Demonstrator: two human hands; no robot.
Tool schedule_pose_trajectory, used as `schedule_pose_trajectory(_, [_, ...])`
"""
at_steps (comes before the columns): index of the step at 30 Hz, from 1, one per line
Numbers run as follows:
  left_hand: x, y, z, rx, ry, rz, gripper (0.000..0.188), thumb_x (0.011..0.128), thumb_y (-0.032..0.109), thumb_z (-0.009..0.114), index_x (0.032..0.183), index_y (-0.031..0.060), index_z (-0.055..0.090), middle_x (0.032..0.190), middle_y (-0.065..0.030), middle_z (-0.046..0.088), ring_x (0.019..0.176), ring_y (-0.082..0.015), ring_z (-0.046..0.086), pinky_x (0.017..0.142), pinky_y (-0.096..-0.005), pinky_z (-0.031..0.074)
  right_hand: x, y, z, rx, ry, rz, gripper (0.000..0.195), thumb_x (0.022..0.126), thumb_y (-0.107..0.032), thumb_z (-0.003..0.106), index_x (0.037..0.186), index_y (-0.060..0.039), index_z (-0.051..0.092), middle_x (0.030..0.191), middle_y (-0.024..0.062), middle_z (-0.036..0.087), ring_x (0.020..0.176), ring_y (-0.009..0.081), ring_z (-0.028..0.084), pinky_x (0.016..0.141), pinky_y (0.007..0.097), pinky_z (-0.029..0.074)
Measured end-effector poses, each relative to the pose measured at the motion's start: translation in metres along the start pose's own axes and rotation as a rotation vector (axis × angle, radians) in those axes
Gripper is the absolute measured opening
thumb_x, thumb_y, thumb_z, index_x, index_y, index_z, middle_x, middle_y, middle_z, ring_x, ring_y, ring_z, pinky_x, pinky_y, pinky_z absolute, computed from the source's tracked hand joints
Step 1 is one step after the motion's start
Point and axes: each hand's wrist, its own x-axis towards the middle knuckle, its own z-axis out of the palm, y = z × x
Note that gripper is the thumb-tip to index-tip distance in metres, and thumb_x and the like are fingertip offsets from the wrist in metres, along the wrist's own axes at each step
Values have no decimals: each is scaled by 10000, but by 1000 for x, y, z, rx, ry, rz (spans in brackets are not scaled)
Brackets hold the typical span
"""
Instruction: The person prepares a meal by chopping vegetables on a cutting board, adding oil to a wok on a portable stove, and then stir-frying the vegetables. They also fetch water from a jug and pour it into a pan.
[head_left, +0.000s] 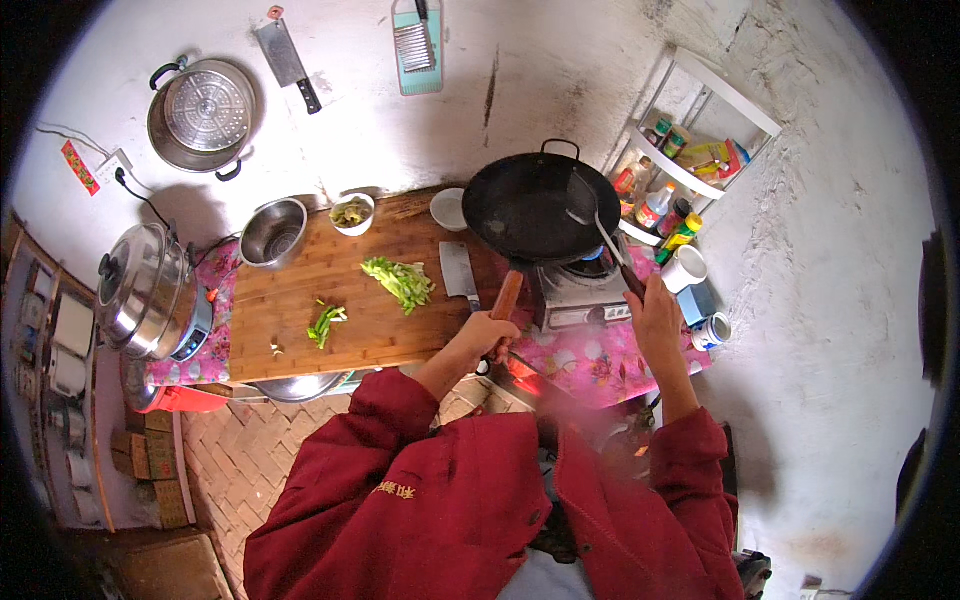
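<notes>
My left hand (491, 335) grips the wooden handle of a black wok (525, 206), which is raised and tilted above a gas stove (574, 296) with a blue flame showing. In my right hand (655, 311) is the handle of a metal spatula (609, 238), its head inside the wok. Left of the wok, on a wooden cutting board (285, 300), lie chopped leafy greens (400, 283), a small heap of cut green onion (327, 324) and a few pale bits, perhaps garlic (276, 349). A cleaver (457, 270) rests on the board near my left hand.
A steel bowl (274, 232), a white bowl of green food (352, 214) and another white bowl (448, 209) stand along the board's back. A steamer pot (142, 292) is at left. Bottles (655, 205) fill a corner shelf (679, 165) at right, with cups (684, 268) below.
</notes>
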Motion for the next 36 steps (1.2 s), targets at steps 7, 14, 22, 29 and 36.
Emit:
schedule_pose_trajectory(7, [-3,5,-46,-80,-71,-31,182,752,97,652,667,59,496,553,-13,469,408,-111,449,376,-269,385,7,-56,18,-12,-90,88,295,827,-230,611,940,-22,434,873,199,557,808,405,574,661,483,457])
schedule_pose_trajectory(14, [6,9,-77,-183,-191,-44,173,769,103,644,699,72,488,577,6,460,418,-87,437,379,-254,373,25,-98,30,-128,-72,74,309,819,-229,624,946,-24,431,895,187,563,794,391,584,647,466,469])
schedule_pose_trajectory(22, [13,19,-101,-264,-296,-71,191,796,127,624,676,89,479,565,22,449,436,-73,425,406,-241,376,41,-126,38,-217,-45,38,299,813,-216,632,932,-29,432,864,175,548,774,374,585,627,447,471])
schedule_pose_trajectory(29, [25,19,-119,-322,-321,-94,204,814,131,607,670,102,465,561,37,433,443,-65,414,409,-243,363,56,-149,41,-254,-52,17,303,805,-216,637,924,-30,429,869,173,538,790,368,582,623,441,477])
schedule_pose_trajectory(36, [28,22,-129,-378,-365,-136,242,820,123,594,645,119,427,548,48,407,432,-56,388,403,-236,349,67,-165,41,-238,-86,27,296,808,-205,631,933,-26,431,891,177,545,812,371,582,636,452,475])
